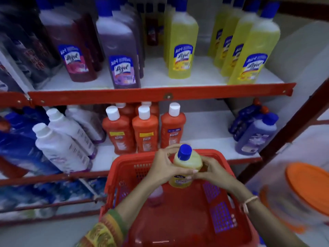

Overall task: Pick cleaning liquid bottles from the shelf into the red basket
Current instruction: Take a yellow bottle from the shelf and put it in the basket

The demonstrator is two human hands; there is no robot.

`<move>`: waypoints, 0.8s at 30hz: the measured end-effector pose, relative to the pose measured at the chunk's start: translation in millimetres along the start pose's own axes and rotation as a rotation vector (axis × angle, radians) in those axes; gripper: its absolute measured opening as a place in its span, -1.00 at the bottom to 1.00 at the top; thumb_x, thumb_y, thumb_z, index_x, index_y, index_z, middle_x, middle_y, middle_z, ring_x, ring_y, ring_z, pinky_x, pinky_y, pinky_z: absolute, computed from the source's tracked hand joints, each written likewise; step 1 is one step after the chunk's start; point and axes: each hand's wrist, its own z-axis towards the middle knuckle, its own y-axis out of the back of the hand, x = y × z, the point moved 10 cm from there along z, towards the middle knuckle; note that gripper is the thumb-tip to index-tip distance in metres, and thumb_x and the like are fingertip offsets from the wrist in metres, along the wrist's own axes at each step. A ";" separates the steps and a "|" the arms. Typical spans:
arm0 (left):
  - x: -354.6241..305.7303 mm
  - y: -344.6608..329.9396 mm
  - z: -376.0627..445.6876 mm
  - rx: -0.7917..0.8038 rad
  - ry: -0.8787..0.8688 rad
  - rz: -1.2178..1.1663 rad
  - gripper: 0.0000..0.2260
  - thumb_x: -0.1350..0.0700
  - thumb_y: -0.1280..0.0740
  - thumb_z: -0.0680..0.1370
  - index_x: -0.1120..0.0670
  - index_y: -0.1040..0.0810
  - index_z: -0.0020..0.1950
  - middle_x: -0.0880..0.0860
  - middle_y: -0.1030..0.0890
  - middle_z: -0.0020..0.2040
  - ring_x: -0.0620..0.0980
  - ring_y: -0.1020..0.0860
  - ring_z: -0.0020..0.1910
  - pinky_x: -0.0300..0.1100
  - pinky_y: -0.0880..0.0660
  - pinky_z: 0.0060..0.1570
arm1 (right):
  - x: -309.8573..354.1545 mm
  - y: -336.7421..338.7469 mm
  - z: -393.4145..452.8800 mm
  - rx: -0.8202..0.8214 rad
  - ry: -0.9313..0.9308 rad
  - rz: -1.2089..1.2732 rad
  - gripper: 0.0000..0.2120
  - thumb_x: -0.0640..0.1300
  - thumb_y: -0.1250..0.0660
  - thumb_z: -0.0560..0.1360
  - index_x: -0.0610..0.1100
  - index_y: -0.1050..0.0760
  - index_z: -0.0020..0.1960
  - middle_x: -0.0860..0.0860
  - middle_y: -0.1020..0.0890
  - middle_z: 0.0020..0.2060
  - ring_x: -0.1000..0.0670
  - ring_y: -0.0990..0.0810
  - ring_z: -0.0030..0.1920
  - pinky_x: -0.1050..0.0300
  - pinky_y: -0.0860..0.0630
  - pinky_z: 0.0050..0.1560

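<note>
Right under the lens, a patterned sleeve (105, 230) covers the left forearm, and just past it sits the red basket (179, 227), pushed up against the lower shelf. Both hands meet over the basket's far end: the left hand (164, 165) wraps the near side of a yellow bottle (186, 165) with a blue cap, fingers closed on its shoulder, and the right hand (213, 172) clamps the other side. The bottle stands upright, above the basket floor. A pink bottle (155, 195) already lies inside, near the left wall. Up top, more yellow bottles (183, 49) line the upper shelf (160, 94); orange bottles (145, 131) stand below.
</note>
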 end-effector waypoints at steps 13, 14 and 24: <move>180.9 -50.4 -83.9 -0.086 0.474 -0.063 -0.39 -0.06 -0.61 -0.08 -0.03 -0.65 -0.06 0.00 -0.72 -0.12 -0.09 -0.64 -0.13 -0.20 -0.57 -0.08 | -164.7 -44.7 -20.0 -0.060 -0.256 -0.370 -0.61 -0.23 -0.59 0.13 -0.18 -0.66 -0.05 0.26 -0.69 -0.32 0.25 -0.54 -0.15 0.14 -0.53 -0.12; 188.2 -52.7 -86.7 -0.077 0.487 -0.051 -0.38 -0.05 -0.62 -0.08 0.00 -0.66 -0.04 0.02 -0.72 -0.11 -0.06 -0.65 -0.12 -0.17 -0.58 -0.07 | -172.1 -47.5 -22.3 -0.053 -0.280 -0.377 -0.60 -0.25 -0.59 0.12 -0.16 -0.66 -0.04 0.33 -0.64 -0.37 0.25 -0.54 -0.14 0.17 -0.52 -0.13; 211.4 -65.5 -98.4 0.004 0.530 0.021 -0.37 0.00 -0.62 -0.05 0.05 -0.67 0.01 -0.03 -0.71 -0.12 -0.21 -0.61 -0.17 -0.32 -0.53 -0.14 | -190.5 -57.7 -32.1 0.016 -0.374 -0.372 -0.31 0.19 -0.48 -0.04 -0.16 -0.66 0.00 0.02 -0.70 -0.19 0.23 -0.56 -0.17 0.48 -0.36 -0.28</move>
